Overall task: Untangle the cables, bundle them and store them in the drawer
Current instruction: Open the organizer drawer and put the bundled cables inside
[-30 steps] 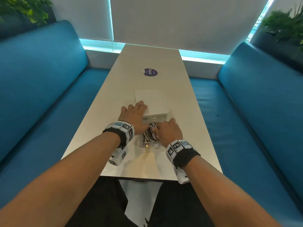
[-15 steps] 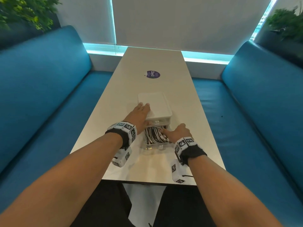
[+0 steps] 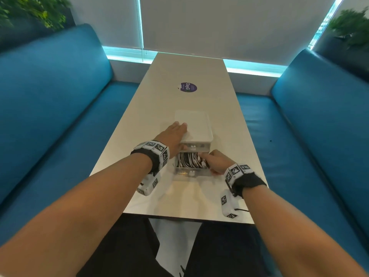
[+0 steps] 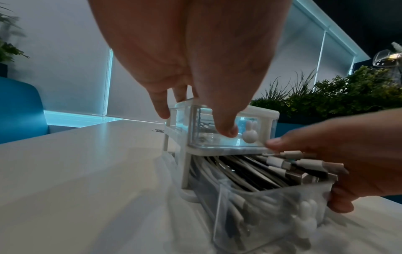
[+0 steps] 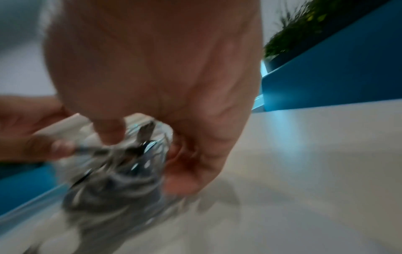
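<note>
A small white drawer unit (image 3: pixel 194 126) stands on the white table (image 3: pixel 179 196). Its clear lower drawer (image 3: pixel 191 172) is pulled out toward me and is packed with black and white cables (image 3: pixel 188 159). My left hand (image 3: pixel 172 135) lies with straight fingers on the unit's top left. In the left wrist view its thumb (image 4: pixel 226 130) touches the shut upper drawer (image 4: pixel 206 137) beside a rabbit-shaped knob (image 4: pixel 250 135). My right hand (image 3: pixel 216 160) grips the lower drawer's (image 4: pixel 261 214) right front corner, thumb over the cable plugs (image 4: pixel 282 165). The right wrist view is blurred.
A round purple sticker (image 3: pixel 187 87) lies farther up the table. Blue benches (image 3: pixel 50 96) (image 3: pixel 319 116) run along both sides, with plants (image 3: pixel 40 9) behind them. The table's near edge (image 3: pixel 187 218) is just past my wrists.
My right hand has slid off the cables to the lower drawer's right front corner, uncovering them. My left hand has moved up along the unit's left side.
</note>
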### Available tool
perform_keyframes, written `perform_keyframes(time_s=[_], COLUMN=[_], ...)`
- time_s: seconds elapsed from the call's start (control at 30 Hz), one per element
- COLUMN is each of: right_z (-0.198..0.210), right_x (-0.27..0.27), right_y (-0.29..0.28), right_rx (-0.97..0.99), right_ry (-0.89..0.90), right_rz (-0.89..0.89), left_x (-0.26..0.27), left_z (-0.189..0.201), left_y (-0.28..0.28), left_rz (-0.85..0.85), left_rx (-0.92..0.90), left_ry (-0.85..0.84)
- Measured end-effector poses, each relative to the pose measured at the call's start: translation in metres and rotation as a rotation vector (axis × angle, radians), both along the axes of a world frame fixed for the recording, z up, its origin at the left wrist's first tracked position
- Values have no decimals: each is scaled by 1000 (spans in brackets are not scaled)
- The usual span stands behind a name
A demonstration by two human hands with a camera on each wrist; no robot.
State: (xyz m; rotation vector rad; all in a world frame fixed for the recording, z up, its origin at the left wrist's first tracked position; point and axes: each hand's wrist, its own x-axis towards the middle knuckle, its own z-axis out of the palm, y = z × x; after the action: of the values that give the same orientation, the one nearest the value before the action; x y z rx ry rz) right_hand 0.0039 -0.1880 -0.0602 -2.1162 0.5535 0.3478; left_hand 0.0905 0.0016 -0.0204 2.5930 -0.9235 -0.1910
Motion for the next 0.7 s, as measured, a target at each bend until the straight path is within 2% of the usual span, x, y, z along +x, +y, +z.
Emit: perform_keyframes(time_s=[0.07,0.1,0.17,0.3,0.43,0.57,0.63,0.7], right_z=[6,8,5,-5,-10,-5,-4,2], right_x=[-5,-8,-10,-11,-7,-5,-4,-6], right_y=[-9,-13,-17,2,10,12,11,8], right_rx=[118,110,-3,-215,-199,-276,-225,-1], right_ry=[26,37,33,-57,-84,-158,-110,-75], right_rz=[17,21,34,-122,-222,-219,-166,-164], left_x=[-1,-1,-1,-3,-1,-1,0,0], left_z=[0,0,0,1,-1,1,1,0], left_y=[0,0,0,0,2,0,0,1], left_rz=[-4,-4,-2,-2,1,7,7,4], left_rx=[-12,-19,-31,-33,-34,-41,-41,-37], left_ry=[1,1,-1,1,-1,4,4,3])
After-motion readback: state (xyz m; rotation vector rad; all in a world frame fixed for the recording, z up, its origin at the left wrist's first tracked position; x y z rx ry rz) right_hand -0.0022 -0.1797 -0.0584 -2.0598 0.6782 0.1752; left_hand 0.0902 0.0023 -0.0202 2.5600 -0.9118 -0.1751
